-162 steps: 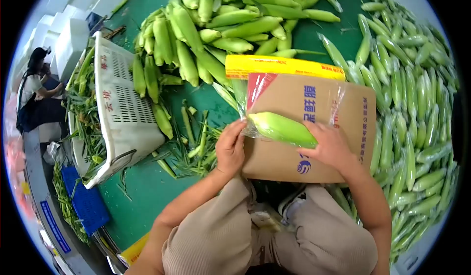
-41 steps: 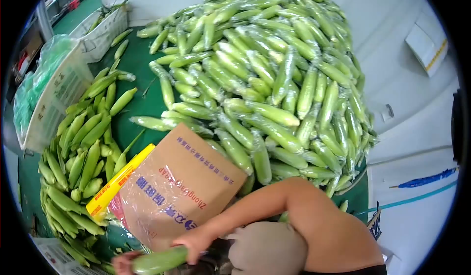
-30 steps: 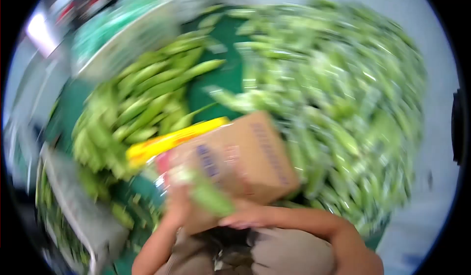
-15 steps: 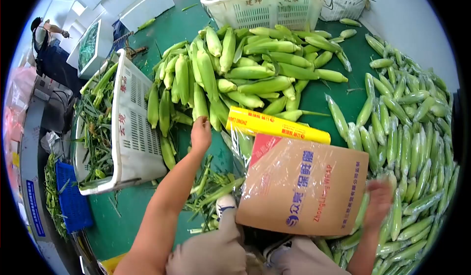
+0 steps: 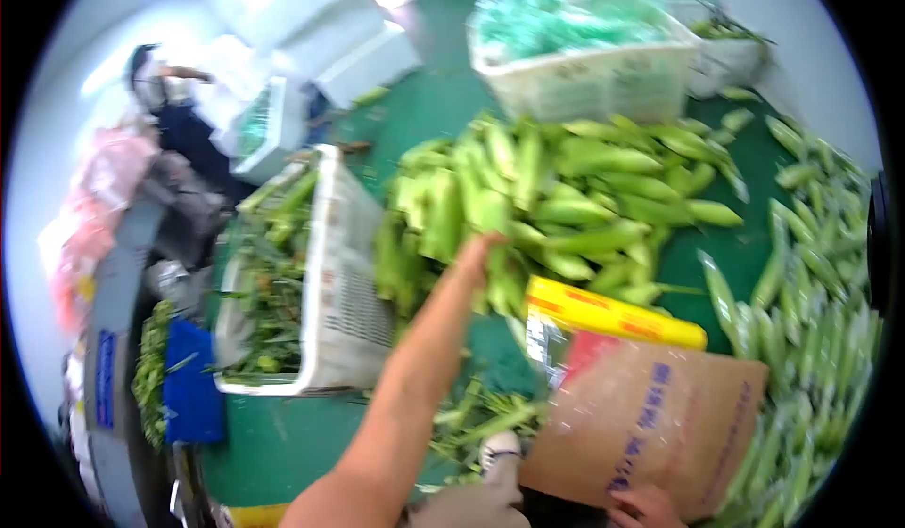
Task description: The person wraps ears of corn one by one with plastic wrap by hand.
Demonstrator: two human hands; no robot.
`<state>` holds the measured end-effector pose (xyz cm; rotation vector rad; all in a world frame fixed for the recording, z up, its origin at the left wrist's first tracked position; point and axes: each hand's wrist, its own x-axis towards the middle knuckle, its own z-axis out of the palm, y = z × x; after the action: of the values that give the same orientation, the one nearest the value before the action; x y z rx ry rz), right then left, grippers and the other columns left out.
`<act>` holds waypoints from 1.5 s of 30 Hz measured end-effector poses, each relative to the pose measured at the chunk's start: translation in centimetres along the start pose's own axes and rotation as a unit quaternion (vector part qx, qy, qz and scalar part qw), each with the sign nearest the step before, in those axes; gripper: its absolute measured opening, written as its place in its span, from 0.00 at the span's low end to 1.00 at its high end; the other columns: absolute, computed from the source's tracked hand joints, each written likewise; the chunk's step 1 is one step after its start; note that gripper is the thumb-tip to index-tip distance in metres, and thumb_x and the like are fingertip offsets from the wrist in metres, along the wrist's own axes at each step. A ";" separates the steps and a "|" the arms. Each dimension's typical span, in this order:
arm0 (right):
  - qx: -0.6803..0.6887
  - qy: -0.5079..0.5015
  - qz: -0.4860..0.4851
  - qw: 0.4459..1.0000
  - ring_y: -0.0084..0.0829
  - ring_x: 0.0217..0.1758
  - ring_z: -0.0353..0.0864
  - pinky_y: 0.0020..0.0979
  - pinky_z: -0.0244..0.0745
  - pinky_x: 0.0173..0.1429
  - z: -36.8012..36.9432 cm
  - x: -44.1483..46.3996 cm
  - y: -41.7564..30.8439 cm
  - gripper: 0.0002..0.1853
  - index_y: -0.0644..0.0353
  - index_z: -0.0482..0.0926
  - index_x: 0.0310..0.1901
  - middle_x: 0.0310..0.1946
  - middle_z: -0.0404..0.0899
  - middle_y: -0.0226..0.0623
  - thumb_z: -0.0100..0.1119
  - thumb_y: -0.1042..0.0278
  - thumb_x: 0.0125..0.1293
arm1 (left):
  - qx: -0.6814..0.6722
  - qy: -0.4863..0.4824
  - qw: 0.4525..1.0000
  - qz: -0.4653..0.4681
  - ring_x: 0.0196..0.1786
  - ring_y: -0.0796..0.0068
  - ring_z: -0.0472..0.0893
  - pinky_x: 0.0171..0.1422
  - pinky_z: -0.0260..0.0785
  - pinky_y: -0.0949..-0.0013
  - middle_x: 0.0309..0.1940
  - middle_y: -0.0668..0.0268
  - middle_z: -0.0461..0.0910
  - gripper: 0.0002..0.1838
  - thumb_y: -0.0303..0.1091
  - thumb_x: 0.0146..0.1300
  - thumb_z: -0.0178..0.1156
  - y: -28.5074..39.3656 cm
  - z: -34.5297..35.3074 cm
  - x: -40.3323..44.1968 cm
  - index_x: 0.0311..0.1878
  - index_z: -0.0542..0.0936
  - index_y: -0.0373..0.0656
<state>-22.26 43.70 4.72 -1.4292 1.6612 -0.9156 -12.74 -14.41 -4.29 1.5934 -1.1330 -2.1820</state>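
Observation:
My left hand (image 5: 485,248) reaches into a heap of green corn in husks, against the lower end of one ear of corn (image 5: 492,213). Motion blurs its fingers, so I cannot tell whether they grip that ear. At the bottom of the view my right hand (image 5: 646,507) is over the near edge of a brown cardboard box (image 5: 650,415), fingers somewhat apart and nothing visible in them. On the box's far side lies a long yellow cling-wrap carton (image 5: 613,314), with clear film hanging from its left end.
Left of my arm stands a white crate (image 5: 351,292) of leaves and stalks. Film-wrapped corn ears (image 5: 820,339) cover the right side. Behind the heap is a white basket (image 5: 594,85) holding green plastic. A blue crate (image 5: 193,382) and another person (image 5: 189,132) are at the left.
The view has shifted, so the scene sits lower and farther right. My left hand has reached deeper into the corn heap. My right hand has moved from the box's right side to its near edge.

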 end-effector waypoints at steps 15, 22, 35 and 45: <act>-0.050 0.161 0.096 0.981 0.39 0.41 0.86 0.41 0.80 0.49 1.8 -4.5 12.6 0.18 0.61 0.84 0.43 0.39 0.86 0.41 0.78 0.66 0.51 | 0.468 -0.181 0.761 0.412 0.67 0.37 0.76 0.70 0.72 0.50 0.75 0.47 0.67 0.52 0.34 0.50 0.74 -13.6 13.4 -26.2 0.81 0.60 0.51; -0.345 0.135 0.145 0.918 0.52 0.68 0.68 0.48 0.64 0.73 -4.9 -5.6 9.0 0.57 0.51 0.65 0.78 0.64 0.70 0.47 0.80 0.42 0.46 | 0.478 -0.087 0.711 0.509 0.62 0.51 0.80 0.66 0.74 0.54 0.58 0.57 0.83 0.36 0.35 0.51 0.76 -15.0 15.9 -23.4 0.66 0.79 0.50; -0.301 0.214 -0.023 0.929 0.41 0.43 0.79 0.42 0.74 0.50 -5.1 -0.5 11.8 0.10 0.53 0.84 0.47 0.33 0.79 0.32 0.64 0.69 0.65 | 0.683 -0.121 0.584 0.422 0.55 0.55 0.81 0.57 0.78 0.56 0.51 0.63 0.80 0.37 0.42 0.47 0.77 -15.5 16.9 -22.7 0.64 0.80 0.57; -0.372 0.203 -0.053 0.904 0.37 0.59 0.80 0.46 0.74 0.66 -2.3 7.6 5.9 0.32 0.54 0.79 0.62 0.55 0.83 0.35 0.76 0.59 0.55 | 0.665 -0.243 0.556 0.435 0.58 0.53 0.84 0.62 0.75 0.51 0.51 0.59 0.86 0.39 0.54 0.46 0.79 -16.3 17.5 -19.9 0.63 0.82 0.49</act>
<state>-27.75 37.00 -0.04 -1.9272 2.4379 -0.6824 -16.19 16.05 0.98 0.0781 -3.1858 -0.7966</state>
